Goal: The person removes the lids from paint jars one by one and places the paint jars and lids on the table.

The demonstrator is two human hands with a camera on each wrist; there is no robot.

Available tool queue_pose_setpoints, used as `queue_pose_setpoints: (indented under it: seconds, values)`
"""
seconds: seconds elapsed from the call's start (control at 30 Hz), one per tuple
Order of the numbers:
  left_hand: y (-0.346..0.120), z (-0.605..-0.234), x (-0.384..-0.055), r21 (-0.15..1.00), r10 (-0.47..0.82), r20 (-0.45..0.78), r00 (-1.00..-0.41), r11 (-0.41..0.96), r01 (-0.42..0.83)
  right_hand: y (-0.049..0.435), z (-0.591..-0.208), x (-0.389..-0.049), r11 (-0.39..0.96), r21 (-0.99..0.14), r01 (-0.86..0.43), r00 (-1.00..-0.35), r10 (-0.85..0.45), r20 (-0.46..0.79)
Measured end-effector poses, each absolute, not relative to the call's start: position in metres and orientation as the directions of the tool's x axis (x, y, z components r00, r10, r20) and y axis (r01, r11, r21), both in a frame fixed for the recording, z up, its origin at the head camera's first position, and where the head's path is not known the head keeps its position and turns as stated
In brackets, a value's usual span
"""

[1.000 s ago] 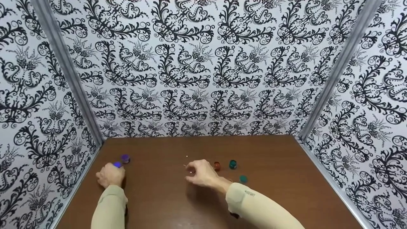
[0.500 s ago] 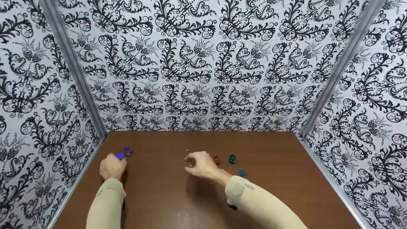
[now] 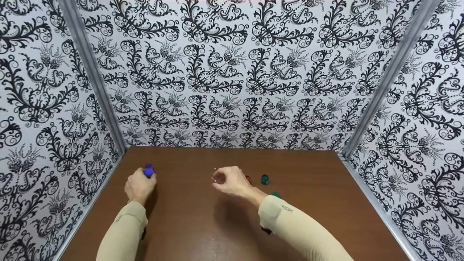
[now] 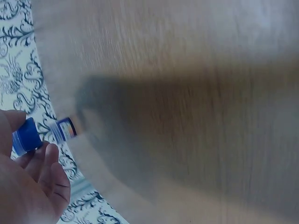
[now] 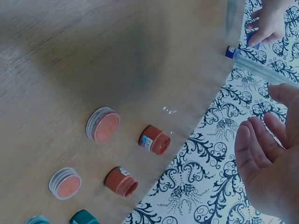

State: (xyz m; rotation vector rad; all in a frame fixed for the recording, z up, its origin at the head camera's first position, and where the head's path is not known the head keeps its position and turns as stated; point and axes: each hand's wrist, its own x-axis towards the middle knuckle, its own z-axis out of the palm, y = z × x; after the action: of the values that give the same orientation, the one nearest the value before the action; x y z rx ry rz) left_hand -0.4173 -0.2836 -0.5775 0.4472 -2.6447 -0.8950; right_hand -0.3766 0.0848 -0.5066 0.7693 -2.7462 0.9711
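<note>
My left hand (image 3: 140,185) pinches a blue lid (image 4: 27,136) between thumb and fingers at the far left of the table. In the head view the lid overlaps a small purple-blue jar (image 3: 149,166). The left wrist view has this labelled jar (image 4: 64,129) upright on the wood, just beyond the lid. My right hand (image 3: 232,181) hovers near the middle, fingers loosely bent, nothing visible in it. Nearest to it in the right wrist view are two orange jars (image 5: 154,140) and two orange lids (image 5: 103,124).
A teal jar (image 3: 265,179) and a teal lid (image 3: 276,194) lie right of the right hand. Small white spots (image 5: 169,110) mark the wood near the orange jars. Patterned walls with grey corner strips enclose the brown table (image 3: 188,217).
The left hand has moved right and a little forward with the blue lid, which now overlaps the purple-blue jar. The right hand has stayed almost in place while the head view shifted.
</note>
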Motion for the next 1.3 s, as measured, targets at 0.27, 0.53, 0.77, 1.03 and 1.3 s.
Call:
queue_pose_setpoints:
  seconds: [0.27, 0.53, 0.77, 1.03, 1.3]
  values:
    - [-0.26, -0.574, -0.414, 0.632, -0.32, 0.238, -0.917, 0.768, -0.103, 0.09, -0.502, -0.377, 0.674, -0.531, -0.514, -0.858, -0.407, 0.314]
    - [-0.235, -0.58, -0.413, 0.634, -0.266, 0.291, -0.919, 0.773, -0.024, 0.093, -0.5, -0.376, 0.694, -0.485, -0.533, -0.843, -0.387, 0.373]
    - [-0.203, -0.585, -0.409, 0.63, -0.222, 0.348, -0.911, 0.774, 0.052, 0.096, -0.503, -0.378, 0.697, -0.457, -0.553, -0.825, -0.379, 0.419]
    - [-0.167, -0.575, -0.401, 0.641, -0.158, 0.336, -0.928, 0.76, 0.103, 0.097, -0.504, -0.38, 0.684, -0.48, -0.55, -0.828, -0.374, 0.417]
    - [-0.138, -0.566, -0.393, 0.627, -0.105, 0.385, -0.917, 0.759, 0.176, 0.094, -0.506, -0.379, 0.689, -0.491, -0.533, -0.841, -0.368, 0.396]
